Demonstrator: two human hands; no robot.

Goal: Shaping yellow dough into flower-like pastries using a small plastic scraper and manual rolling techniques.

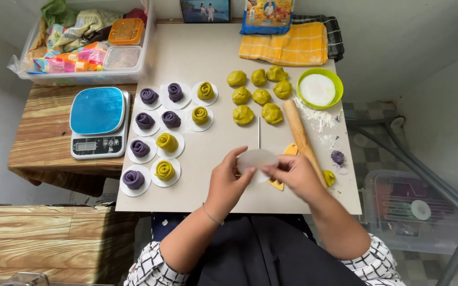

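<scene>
Left hand: my left hand (230, 182) pinches the near-left edge of a thin white paper round (258, 159), thumb and fingers closed on it, a thin bracelet at the wrist.
Right hand: my right hand (297, 177) grips the same paper round from its right side, fingertips pressed together on the rim.
Paper round: held just above the grey board (208, 58), near its front edge, between both hands; it looks flat and bare on top.
Under the hands: a yellow scraper (288, 151) lies partly hidden beneath the round and my right hand.
Rolling pin: a wooden rolling pin (300, 135) lies slanted just right of my hands, beside a dusting of flour.
Skewer: a thin stick (258, 132) lies upright on the board just beyond the round.
Dough balls: plain yellow-green dough balls (255, 95) cluster behind the stick, near a green bowl (336, 85) of white flour.
Finished pieces: purple rose-shaped rolls (145, 121) and yellow rose-shaped rolls (166, 142) sit on white paper rounds of their own, in rows at the left of the board.
Scraps: a small purple lump (337, 157) and a yellow bit lie by the right edge.
Scale: a kitchen scale (99, 122) with a blue top stands on the wooden table to the left.
Far end: a folded yellow cloth (284, 45) and a clear bin (27, 50) of packets.
</scene>
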